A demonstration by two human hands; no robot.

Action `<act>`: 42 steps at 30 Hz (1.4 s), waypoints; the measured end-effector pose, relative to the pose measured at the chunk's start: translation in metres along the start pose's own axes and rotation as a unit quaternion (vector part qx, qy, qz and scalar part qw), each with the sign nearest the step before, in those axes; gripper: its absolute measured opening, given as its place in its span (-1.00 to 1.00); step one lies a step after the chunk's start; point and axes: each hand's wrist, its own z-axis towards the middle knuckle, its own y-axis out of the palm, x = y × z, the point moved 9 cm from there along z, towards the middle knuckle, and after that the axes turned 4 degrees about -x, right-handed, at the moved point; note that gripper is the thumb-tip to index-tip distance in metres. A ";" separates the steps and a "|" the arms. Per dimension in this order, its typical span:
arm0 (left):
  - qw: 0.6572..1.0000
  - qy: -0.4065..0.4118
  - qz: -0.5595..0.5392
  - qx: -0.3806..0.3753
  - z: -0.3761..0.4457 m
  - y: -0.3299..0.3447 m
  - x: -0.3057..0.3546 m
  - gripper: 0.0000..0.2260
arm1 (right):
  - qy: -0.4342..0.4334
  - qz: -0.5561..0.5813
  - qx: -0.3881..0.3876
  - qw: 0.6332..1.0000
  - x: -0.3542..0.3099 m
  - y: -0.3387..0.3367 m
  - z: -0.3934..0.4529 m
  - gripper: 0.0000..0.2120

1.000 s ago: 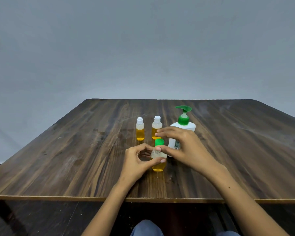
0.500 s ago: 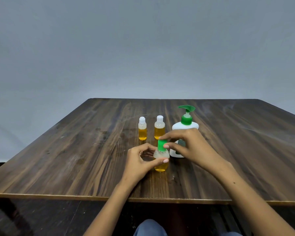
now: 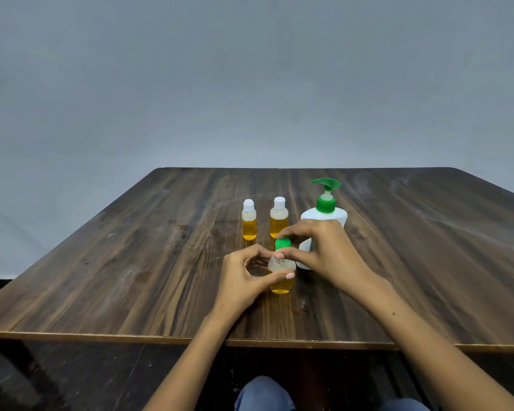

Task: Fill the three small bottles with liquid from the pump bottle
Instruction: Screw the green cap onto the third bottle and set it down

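Observation:
A small bottle [image 3: 281, 284] with amber liquid and a green cap [image 3: 282, 243] stands near the table's middle. My left hand [image 3: 244, 277] grips its body with thumb and fingers. My right hand [image 3: 324, 250] pinches the green cap from above. Behind stand two small white-capped bottles, one on the left [image 3: 249, 221] and one on the right [image 3: 279, 218], both holding amber liquid. The white pump bottle [image 3: 325, 215] with a green pump head stands right of them, its lower part hidden by my right hand.
The dark wooden table [image 3: 131, 277] reaches to a grey wall behind. Its front edge [image 3: 101, 336] runs just below my forearms. A knee in blue jeans [image 3: 264, 393] shows under the table.
The view has shifted slightly. My right hand's fingers have turned a little on the green cap. The left hand keeps its hold on the bottle.

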 end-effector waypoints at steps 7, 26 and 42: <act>1.000 0.003 -0.003 0.006 -0.001 -0.001 -0.002 -0.76 | 0.019 -0.034 0.039 0.998 -0.002 0.001 -0.007 -0.71; 1.000 -0.012 -0.014 -0.005 0.001 -0.001 -0.006 -0.74 | 0.033 0.061 -0.035 0.997 0.001 0.008 -0.004 -0.71; 0.993 -0.073 0.060 0.073 0.033 -0.070 -0.045 -0.69 | 0.014 0.088 0.113 0.990 0.014 -0.004 -0.031 -0.77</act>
